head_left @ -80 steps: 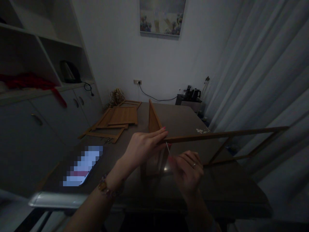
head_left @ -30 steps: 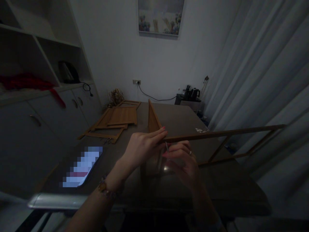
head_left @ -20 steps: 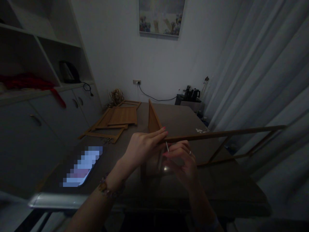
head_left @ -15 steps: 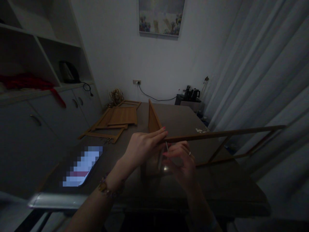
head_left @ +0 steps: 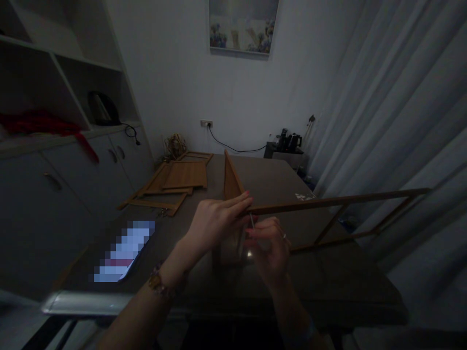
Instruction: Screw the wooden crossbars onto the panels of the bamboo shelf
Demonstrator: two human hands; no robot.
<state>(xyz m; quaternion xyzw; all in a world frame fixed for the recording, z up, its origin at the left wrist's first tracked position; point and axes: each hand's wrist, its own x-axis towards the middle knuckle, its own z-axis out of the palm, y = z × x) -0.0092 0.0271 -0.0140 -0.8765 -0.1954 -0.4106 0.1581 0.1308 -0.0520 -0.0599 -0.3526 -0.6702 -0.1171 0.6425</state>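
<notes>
My left hand (head_left: 213, 218) is closed over the corner where a slatted wooden panel (head_left: 232, 180) meets a long wooden frame (head_left: 335, 201). The panel stands on edge on the table; the frame reaches out to the right, with a crossbar between its two rails. In my right hand (head_left: 270, 245), thumb and fingers pinch a thin metal rod (head_left: 251, 221) just below that corner. Its upper end is at the underside of the frame's rail. Whether it is a hex key or a bolt I cannot make out in the dim light.
More wooden panels and frames (head_left: 186, 174) lie at the back left of the table (head_left: 270, 175). Small metal hardware (head_left: 163, 212) sits near them. A lit phone (head_left: 126, 253) lies left of my forearm. White scraps (head_left: 304, 197) lie beyond the frame. A curtain (head_left: 401, 112) hangs at the right.
My right hand has turned slightly and drawn a little to the left around the metal rod. My left hand, the panel and the frame stay nearly in place.
</notes>
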